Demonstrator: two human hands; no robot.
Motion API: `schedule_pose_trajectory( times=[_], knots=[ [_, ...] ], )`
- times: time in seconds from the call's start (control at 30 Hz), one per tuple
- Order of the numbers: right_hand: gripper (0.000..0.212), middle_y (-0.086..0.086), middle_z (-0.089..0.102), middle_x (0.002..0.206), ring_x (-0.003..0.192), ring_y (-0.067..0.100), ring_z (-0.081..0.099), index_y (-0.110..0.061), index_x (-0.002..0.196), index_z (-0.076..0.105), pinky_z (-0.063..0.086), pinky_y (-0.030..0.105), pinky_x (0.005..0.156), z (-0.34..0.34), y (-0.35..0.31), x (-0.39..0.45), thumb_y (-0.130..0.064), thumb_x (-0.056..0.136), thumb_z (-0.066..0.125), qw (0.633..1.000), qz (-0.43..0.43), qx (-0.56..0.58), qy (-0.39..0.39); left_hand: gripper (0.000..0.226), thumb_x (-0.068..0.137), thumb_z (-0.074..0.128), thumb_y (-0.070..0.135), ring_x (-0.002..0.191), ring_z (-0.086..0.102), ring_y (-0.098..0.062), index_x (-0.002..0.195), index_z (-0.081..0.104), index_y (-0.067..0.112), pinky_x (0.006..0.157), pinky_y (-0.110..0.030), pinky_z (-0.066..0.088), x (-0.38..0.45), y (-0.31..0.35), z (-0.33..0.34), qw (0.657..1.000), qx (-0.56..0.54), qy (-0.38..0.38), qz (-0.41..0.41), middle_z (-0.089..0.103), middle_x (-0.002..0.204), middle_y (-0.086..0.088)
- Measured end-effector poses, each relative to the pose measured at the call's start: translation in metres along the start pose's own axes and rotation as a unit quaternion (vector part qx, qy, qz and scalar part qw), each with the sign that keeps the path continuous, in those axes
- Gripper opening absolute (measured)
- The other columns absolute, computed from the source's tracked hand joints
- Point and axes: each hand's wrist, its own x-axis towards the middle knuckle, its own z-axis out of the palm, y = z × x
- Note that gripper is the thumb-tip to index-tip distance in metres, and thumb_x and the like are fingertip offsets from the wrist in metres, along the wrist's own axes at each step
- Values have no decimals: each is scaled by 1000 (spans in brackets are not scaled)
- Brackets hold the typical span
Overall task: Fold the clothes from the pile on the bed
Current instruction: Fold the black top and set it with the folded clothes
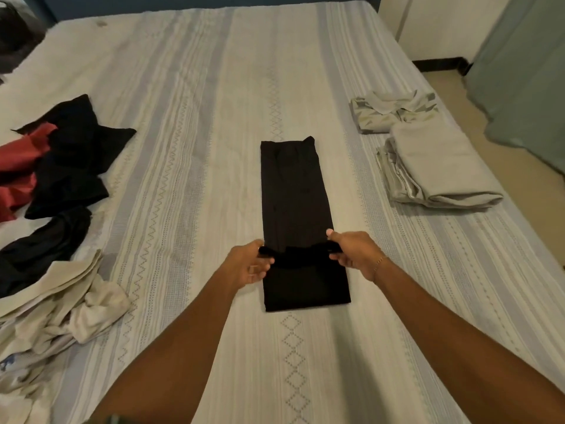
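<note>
A black garment (295,191), folded into a long narrow strip, lies lengthwise in the middle of the bed (189,123). Its near end is doubled over toward the far end. My left hand (249,264) pinches the left corner of that folded edge. My right hand (356,254) pinches the right corner, thumb on top. Both hands hold the edge a little above the strip. The unfolded pile (52,191) of black, red and beige clothes lies at the bed's left side.
Two folded beige pieces (428,166) are stacked at the right side of the bed, near its edge. A teal curtain (526,71) hangs at the far right beyond a strip of floor. A dark headboard runs along the far edge.
</note>
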Motion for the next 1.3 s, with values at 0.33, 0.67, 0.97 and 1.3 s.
schedule_pose_trajectory(
  times=[0.33, 0.67, 0.97, 1.3],
  knots=[
    [35, 0, 64, 113, 100, 14, 62, -16, 130, 55, 47, 25, 81, 8, 80, -6, -29, 99, 62, 977, -103, -99, 157, 42, 89, 72, 44, 70, 71, -24, 84, 72, 2, 77, -44, 63, 30, -59, -9, 962, 204, 126, 127, 74, 77, -12],
    [35, 4, 57, 66, 63, 14, 52, -10, 71, 61, 45, 27, 62, 9, 115, -21, -34, 96, 66, 991, -18, -110, 77, 28, 91, 74, 19, 58, 62, -17, 97, 69, -9, 58, -25, 54, 6, -87, -10, 989, 140, 11, 46, 70, 77, -16],
    [28, 7, 72, 79, 71, 17, 71, -26, 112, 52, 58, 28, 72, -11, 134, -83, -26, 93, 72, 991, -101, -37, 77, 27, 87, 78, 18, 68, 71, -22, 105, 62, 5, 69, -32, 61, -57, -123, -17, 994, 58, 14, 94, 75, 91, -21],
    [5, -7, 74, 79, 68, 7, 71, -24, 91, 75, 59, 24, 69, -38, 150, -197, -25, 94, 71, 979, -182, -3, 96, 21, 90, 73, 16, 78, 71, -25, 108, 75, 6, 75, -31, 57, -162, -161, -22, 984, -31, -49, 168, 75, 94, -20]
  ],
)
